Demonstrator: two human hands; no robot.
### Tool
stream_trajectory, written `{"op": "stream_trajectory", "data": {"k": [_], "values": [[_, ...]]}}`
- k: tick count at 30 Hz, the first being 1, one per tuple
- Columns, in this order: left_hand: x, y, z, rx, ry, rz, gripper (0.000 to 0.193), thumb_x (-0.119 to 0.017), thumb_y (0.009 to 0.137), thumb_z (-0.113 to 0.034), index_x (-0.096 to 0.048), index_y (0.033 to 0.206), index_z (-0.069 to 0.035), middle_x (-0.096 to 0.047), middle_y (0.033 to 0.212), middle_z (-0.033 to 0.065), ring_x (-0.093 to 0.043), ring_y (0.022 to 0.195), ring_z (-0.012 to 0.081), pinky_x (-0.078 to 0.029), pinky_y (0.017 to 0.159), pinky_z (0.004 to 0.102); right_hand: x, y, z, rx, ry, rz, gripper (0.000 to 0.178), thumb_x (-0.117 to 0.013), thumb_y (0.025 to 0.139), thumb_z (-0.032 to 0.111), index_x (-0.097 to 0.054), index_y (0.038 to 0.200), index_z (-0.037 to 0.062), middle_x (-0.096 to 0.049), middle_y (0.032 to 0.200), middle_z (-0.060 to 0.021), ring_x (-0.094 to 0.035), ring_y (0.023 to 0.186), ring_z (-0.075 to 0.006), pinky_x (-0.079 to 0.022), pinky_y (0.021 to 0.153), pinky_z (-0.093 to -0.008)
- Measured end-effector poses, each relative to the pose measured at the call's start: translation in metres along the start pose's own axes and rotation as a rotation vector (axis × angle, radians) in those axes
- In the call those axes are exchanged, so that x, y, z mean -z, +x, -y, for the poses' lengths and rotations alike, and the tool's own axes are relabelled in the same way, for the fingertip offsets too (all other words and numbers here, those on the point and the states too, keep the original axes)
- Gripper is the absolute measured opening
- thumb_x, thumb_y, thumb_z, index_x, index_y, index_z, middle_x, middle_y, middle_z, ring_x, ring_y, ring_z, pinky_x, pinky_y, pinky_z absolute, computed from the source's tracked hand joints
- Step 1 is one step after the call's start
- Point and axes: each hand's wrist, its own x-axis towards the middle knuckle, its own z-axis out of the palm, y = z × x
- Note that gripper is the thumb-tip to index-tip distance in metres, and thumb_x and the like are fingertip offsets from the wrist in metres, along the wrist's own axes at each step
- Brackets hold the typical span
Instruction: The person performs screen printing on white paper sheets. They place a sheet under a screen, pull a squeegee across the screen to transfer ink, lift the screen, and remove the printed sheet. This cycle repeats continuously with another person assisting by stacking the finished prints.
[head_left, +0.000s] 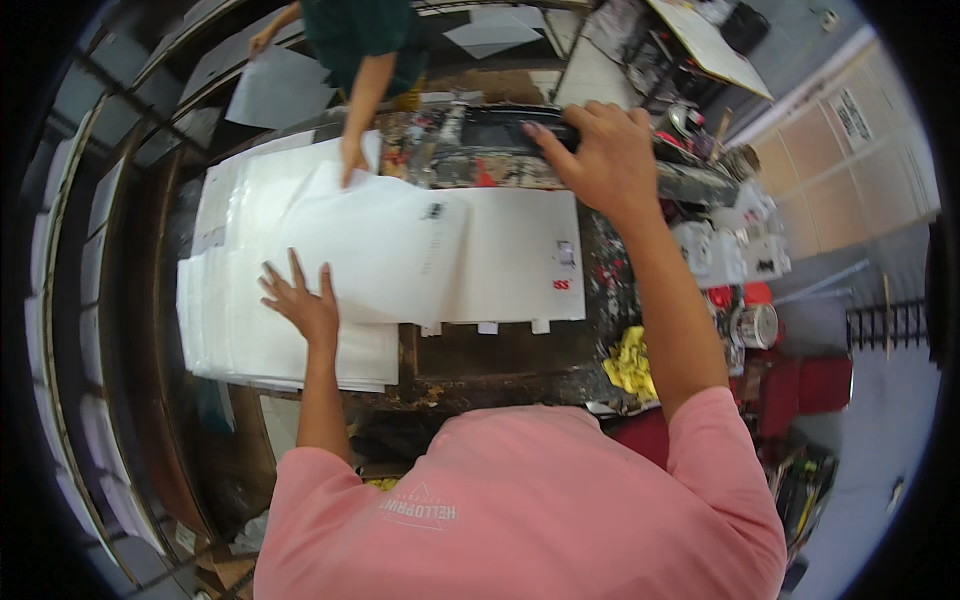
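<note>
My left hand (308, 306) is open, fingers spread over a large white sheet (375, 245) and the stack of white sheets (290, 350) at the left of the table. That sheet's right end curls up over another white sheet (505, 240), which has small dark and red print near its right edge. At the table's far side, my right hand (612, 155) has its fingers curled over the right end of a black frame-like piece (490, 125); its thumb points left. The grip's underside is hidden. A co-worker's hand (352, 158) touches the white sheet's far edge.
The worktable (490, 355) is dark and paint-stained. Racks (110, 250) with sheets stand at the left. Behind the table, the co-worker's other hand (262, 42) is by a sheet (280, 88). At the right are a yellow crumpled cloth (630, 365), white containers (710, 250) and a tub (757, 326).
</note>
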Motion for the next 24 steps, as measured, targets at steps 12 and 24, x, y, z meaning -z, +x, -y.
{"op": "stream_trajectory", "data": {"k": [12,24], "values": [[-0.124,-0.164,-0.147,-0.611,-0.086,0.725,0.051,-0.052,0.112,-0.037,-0.055,0.159,-0.018,-0.041,0.173,0.0113,-0.028,0.164,0.0403,-0.006,0.13,0.0726,-0.002,-0.001,-0.007,0.008,0.032,-0.001,0.064,-0.071,0.092,0.066,-0.08,0.087,0.0033,-0.069,0.078,-0.0097,-0.066,0.079,-0.0273,-0.039,0.086,-0.0458],[-0.119,-0.163,-0.154,-0.654,-0.053,0.778,0.056,-0.052,0.113,-0.039,-0.047,0.165,-0.02,-0.036,0.175,0.0133,-0.025,0.165,0.0392,-0.006,0.129,0.0731,-0.006,0.012,-0.011,0.012,-0.023,-0.029,0.065,-0.069,0.092,0.069,-0.081,0.087,0.0057,-0.071,0.081,-0.0102,-0.068,0.084,-0.0262,-0.04,0.088,-0.0461]]}}
